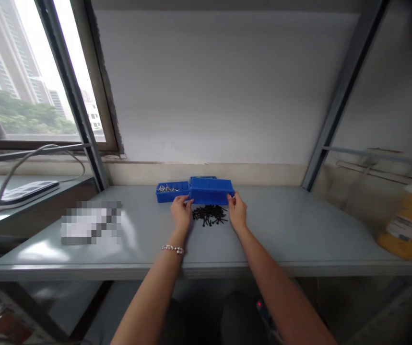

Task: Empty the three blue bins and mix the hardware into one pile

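Forearms (pixel 155 292) stretch toward twelve o'clock, left hand (pixel 181 211) and right hand (pixel 238 209) pinching the bin (pixel 212 190) by its ends, black screws (pixel 210 214) at its six o'clock, which a sudden jerk might scatter.

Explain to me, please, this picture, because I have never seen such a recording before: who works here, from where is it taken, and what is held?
There is no machine here, only a person's two bare hands. The single picture comes from a camera worn on the head, looking forward and down, so the forearms enter from below. The left hand, with a bracelet on its wrist, and the right hand hold a blue box between them. On the grey table, just in front of it, lies a pile of what look like black screws. To the left, a second blue box contains small silvery pieces. A yellow container stands far right.
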Tool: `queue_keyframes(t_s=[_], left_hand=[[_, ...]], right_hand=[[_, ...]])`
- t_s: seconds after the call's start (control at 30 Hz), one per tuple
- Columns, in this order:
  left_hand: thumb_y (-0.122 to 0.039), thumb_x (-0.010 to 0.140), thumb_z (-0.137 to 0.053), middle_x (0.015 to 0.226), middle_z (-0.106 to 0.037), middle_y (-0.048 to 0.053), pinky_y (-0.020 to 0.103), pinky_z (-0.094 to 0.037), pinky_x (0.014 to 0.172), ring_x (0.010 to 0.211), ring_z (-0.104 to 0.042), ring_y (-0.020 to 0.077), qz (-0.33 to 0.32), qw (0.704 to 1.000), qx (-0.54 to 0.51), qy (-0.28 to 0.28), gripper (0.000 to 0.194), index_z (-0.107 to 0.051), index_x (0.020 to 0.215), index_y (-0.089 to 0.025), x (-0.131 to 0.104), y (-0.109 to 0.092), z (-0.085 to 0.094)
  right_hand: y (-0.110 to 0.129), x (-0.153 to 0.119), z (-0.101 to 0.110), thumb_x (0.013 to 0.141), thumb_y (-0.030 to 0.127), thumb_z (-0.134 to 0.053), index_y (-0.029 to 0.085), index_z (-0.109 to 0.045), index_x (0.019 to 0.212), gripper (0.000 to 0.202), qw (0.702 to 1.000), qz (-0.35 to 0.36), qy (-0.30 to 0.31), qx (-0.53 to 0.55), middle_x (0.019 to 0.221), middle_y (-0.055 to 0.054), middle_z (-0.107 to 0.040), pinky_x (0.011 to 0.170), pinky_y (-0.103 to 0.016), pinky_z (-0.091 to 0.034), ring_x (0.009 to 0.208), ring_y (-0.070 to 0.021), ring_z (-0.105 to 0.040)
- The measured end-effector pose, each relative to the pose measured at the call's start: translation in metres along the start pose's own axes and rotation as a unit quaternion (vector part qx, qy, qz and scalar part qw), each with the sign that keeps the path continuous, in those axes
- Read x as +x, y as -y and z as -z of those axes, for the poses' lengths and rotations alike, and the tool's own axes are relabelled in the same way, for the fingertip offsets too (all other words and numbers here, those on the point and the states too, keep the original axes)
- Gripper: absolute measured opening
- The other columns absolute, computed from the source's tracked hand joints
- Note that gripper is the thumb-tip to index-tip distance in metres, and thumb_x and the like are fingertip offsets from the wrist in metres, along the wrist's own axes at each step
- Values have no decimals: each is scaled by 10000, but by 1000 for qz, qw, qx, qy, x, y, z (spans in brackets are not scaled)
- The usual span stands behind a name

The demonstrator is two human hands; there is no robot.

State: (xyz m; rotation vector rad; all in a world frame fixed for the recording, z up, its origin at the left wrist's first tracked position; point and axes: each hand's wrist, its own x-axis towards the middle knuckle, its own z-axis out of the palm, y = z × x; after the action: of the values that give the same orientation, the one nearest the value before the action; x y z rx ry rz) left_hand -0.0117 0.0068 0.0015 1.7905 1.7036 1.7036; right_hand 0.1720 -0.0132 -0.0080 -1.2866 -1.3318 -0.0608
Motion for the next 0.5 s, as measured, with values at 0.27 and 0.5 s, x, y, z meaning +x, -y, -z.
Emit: queue_keyframes(t_s=[0.27,0.5], left_hand=[[-263,670,-665,754,-552,23,274,-422,643,527,-472,101,19,999,9,-30,132,-618,655,-141,1,1,2],[-315,730,-586,825,-560,35,273,-439,666,552,-492,103,18,999,-19,-23,208,-584,859,-152,2,5,-3]], right_hand=[[1,1,2,834,438,-360,199,-434,682,292,1000,-16,-15,8,520,38,-427,521,-231,-294,484,-124,-398],[-6,4,3,802,500,-386,193,-470,705,334,993,-86,-79,25,472,45,-418,502,-236,-311,445,-129,-404]])
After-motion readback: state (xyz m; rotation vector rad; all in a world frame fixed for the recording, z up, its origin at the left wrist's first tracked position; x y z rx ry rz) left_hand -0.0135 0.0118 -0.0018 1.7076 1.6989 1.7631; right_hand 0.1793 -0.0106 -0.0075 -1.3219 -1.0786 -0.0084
